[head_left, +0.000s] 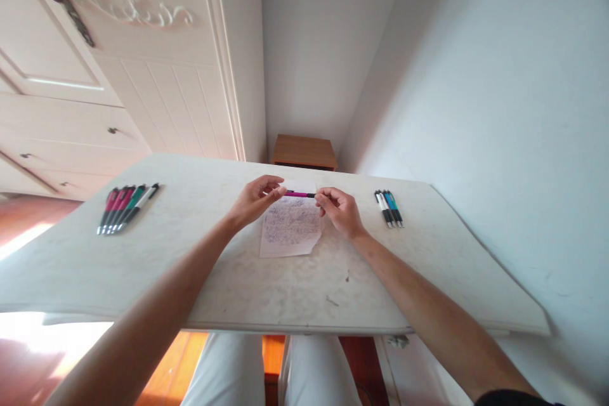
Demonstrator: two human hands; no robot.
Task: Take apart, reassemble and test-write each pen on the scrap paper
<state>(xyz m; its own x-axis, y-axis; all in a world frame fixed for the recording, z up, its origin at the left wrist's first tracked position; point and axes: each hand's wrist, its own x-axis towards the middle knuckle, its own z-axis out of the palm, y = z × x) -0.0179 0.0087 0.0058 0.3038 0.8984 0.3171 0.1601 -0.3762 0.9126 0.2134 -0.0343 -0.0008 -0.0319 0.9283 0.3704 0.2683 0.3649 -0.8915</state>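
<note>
We are holding pink pen (301,194) level between both hands, just over far edge of scribbled paper (291,231). Left hand (257,198) is pinching one end between thumb and fingertips. Right hand (340,209) is gripping other, darker end, fingers curled. Paper is lying flat on white table (190,260). Left of paper, well apart, row of pens (124,208) is lying side by side. Right of paper, nearer, smaller cluster of pens (389,207) is resting. Beyond paper, wooden stand (304,151) is sitting against wall.
</note>
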